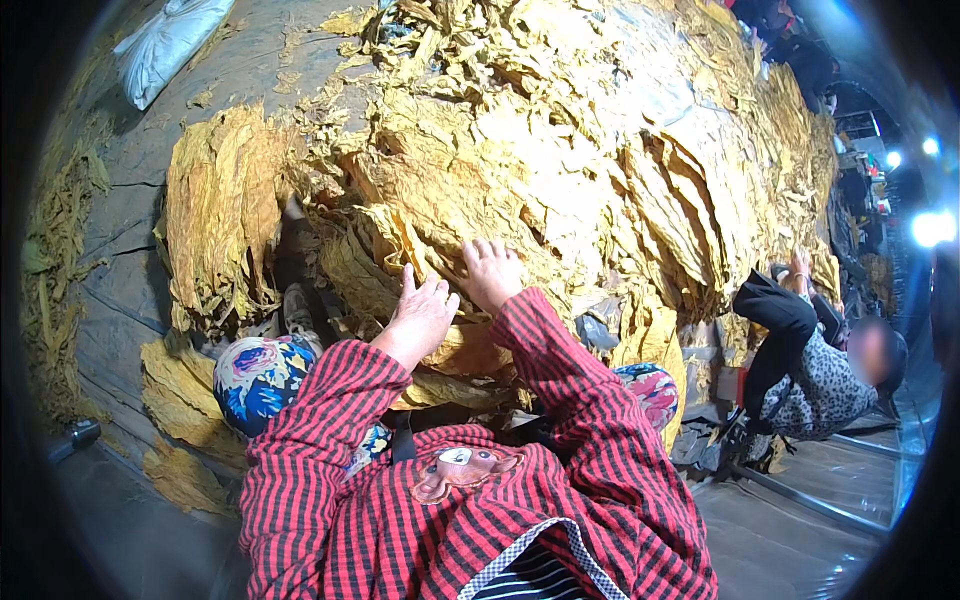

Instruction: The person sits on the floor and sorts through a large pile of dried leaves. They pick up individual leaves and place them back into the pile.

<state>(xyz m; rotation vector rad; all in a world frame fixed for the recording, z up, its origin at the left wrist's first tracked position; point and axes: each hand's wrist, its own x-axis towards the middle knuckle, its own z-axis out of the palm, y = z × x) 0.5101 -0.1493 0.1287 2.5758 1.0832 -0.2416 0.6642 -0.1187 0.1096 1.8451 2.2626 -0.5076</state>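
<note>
Dried yellow tobacco leaves (442,169) lie in a broad heap before me. My left hand (422,311) is at the heap's near edge, its fingers partly bent beside a folded leaf (403,238); whether it pinches a leaf is hidden. Just to its right and farther forward, my right hand (491,274) rests palm down on the leaves with its fingers apart. Below both hands, more loose leaves (469,351) lie between my knees.
A stacked bundle of leaves (221,210) stands at left, another bundle (671,217) at right. A white plastic sack (169,49) lies on the dark ground sheet (135,262). A co-worker (814,375) sits at far right, near bright lamps (934,229).
</note>
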